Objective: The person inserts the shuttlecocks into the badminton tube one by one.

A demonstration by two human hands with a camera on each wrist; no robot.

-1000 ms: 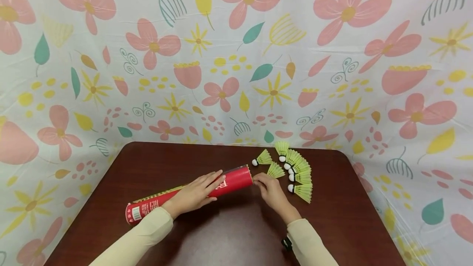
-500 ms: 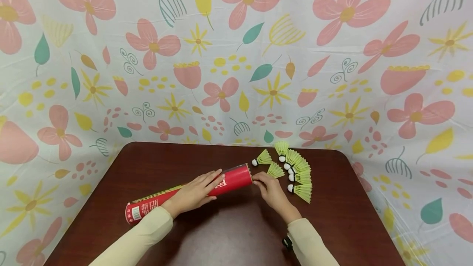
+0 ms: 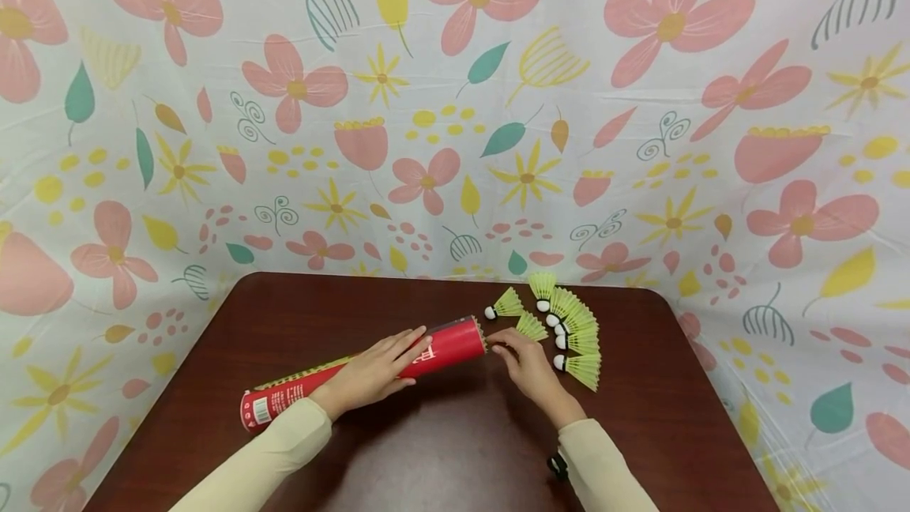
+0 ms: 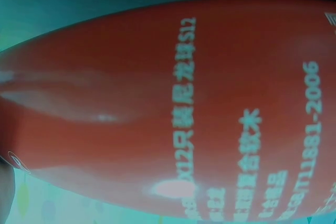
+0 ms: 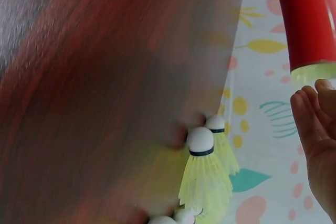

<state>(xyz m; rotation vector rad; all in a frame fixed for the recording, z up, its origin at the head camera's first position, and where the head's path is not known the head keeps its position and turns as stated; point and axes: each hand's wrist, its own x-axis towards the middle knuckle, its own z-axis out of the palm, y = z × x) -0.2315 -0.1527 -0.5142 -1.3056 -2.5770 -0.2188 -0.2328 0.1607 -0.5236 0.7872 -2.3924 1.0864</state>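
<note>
A: Tube?
B: Red shuttlecock tube lies on its side, mid surface, open end toward the right.
A: Grips?
B: Left hand rests flat on top, fingers straight. Right hand at the tube mouth w/ a green shuttlecock; can't tell if pinched.
A: Rest?
B: Shuttlecock row just beyond, one loose shuttlecock nearby.

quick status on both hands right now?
Left hand: open, fingers resting flat on the red tube.
Right hand: at the tube's mouth; grip cannot be told.

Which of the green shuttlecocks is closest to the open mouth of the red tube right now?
The shuttlecock by the right hand's fingertips; the others lie farther right or behind.
</note>
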